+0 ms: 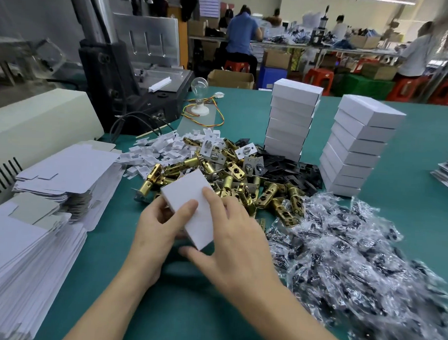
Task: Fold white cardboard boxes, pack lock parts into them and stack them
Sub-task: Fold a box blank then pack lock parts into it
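Note:
A folded white cardboard box (191,198) is held tilted above the green table (186,309), just in front of a pile of brass lock latches (232,180). My left hand (158,231) grips its lower left side, thumb across the top face. My right hand (230,237) holds the box's right edge, index finger on top and thumb under the near corner. Two stacks of closed white boxes (292,118) (357,147) stand behind the pile.
Stacks of flat box blanks (35,226) fill the left side. Small white inserts (154,148) and black plates (294,170) lie by the latches. Clear bags of screws (355,252) spread to the right. A machine (134,88) and a bulb (199,86) stand at the back.

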